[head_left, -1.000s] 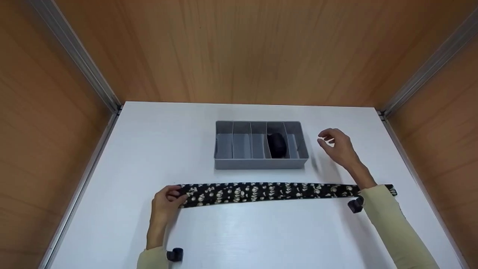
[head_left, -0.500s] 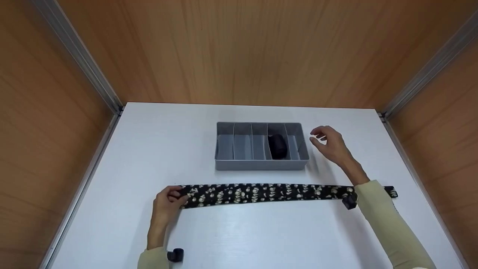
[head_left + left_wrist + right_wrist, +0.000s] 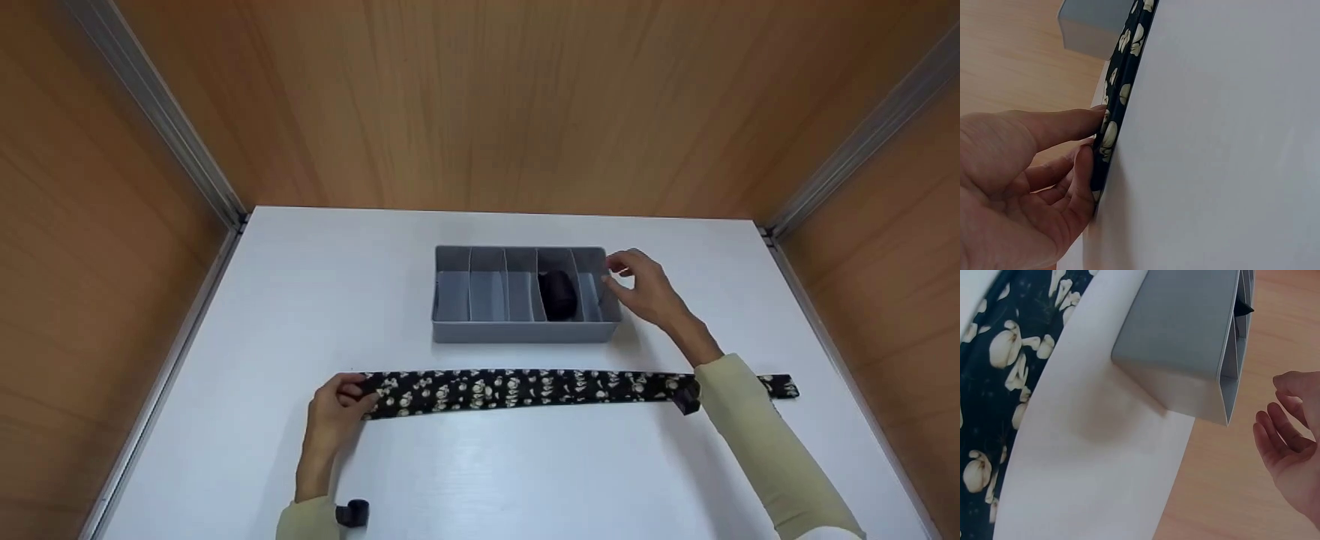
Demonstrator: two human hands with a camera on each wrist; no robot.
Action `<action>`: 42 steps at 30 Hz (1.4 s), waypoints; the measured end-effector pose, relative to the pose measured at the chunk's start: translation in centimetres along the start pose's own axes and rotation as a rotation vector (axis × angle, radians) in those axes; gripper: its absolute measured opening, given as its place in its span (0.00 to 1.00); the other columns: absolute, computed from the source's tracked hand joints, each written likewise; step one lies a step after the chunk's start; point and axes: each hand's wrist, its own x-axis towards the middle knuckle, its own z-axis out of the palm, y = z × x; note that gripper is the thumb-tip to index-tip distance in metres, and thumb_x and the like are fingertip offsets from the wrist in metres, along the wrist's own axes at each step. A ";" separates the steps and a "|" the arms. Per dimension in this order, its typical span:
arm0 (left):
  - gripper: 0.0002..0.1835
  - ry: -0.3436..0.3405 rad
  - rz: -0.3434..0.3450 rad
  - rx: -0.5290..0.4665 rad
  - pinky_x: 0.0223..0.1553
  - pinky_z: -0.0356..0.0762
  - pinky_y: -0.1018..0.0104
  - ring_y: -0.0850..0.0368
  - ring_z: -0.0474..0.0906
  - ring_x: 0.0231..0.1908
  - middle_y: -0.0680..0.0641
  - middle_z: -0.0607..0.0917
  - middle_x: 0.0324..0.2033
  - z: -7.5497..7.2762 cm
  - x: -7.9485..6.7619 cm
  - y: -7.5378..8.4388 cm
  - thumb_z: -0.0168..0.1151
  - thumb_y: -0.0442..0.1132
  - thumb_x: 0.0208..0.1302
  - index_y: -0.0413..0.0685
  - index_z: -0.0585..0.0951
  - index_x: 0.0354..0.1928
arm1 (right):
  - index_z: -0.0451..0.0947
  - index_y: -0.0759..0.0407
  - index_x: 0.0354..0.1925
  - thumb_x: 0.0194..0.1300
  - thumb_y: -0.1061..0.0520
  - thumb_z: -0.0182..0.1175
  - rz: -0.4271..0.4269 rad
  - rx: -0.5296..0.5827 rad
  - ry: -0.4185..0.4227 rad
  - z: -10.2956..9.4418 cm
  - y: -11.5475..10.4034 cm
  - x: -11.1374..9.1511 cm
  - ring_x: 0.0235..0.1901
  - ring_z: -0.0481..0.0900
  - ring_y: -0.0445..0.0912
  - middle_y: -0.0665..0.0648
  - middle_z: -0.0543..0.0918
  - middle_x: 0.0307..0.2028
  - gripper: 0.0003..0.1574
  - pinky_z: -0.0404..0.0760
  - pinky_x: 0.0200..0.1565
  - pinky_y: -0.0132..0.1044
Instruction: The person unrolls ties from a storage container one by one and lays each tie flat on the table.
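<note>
A long black necktie (image 3: pixel 510 388) with a pale repeating print lies flat across the white table, wider on the left and narrower on the right. My left hand (image 3: pixel 334 412) holds its left end between thumb and fingers; the left wrist view shows the fingertips (image 3: pixel 1085 160) at the fabric's edge. My right hand (image 3: pixel 645 289) hovers at the right end of a grey divided box (image 3: pixel 525 332), its fingers loosely bent with nothing between them. A dark rounded bundle (image 3: pixel 557 296) sits in the box's second compartment from the right. My right sleeve hides part of the necktie near its narrow end.
The white table (image 3: pixel 322 300) is bounded by a wooden back wall (image 3: pixel 487 112) and wooden side walls with metal corner rails. The box stands behind the necktie, a short gap between them. Its other compartments show bare floors.
My right hand has moved left, from beside the box to its right rim. The left hand stays at the necktie's wide end, and the necktie lies as before.
</note>
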 end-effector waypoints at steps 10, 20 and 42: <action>0.18 -0.004 0.002 0.005 0.35 0.73 0.71 0.55 0.75 0.36 0.41 0.80 0.39 0.1 0.0 0.1 0.71 0.32 0.64 0.34 0.80 0.55 | 0.79 0.68 0.53 0.68 0.67 0.67 -0.064 -0.008 -0.034 1.3 -0.4 0.9 0.49 0.80 0.57 0.64 0.80 0.47 0.16 0.79 0.55 0.53; 0.19 -0.002 0.004 0.003 0.35 0.73 0.71 0.55 0.76 0.35 0.42 0.80 0.39 0.3 0.0 0.1 0.71 0.31 0.64 0.34 0.80 0.55 | 0.78 0.66 0.55 0.69 0.65 0.66 -0.094 0.013 -0.107 2.4 -1.1 1.6 0.55 0.79 0.57 0.64 0.79 0.52 0.17 0.78 0.59 0.51; 0.18 0.012 -0.005 0.001 0.36 0.73 0.70 0.54 0.75 0.36 0.42 0.79 0.39 0.5 -0.1 0.3 0.71 0.30 0.64 0.34 0.80 0.54 | 0.77 0.66 0.59 0.72 0.60 0.65 -0.151 0.074 -0.201 4.4 -1.7 2.6 0.51 0.75 0.64 0.62 0.75 0.56 0.21 0.75 0.53 0.59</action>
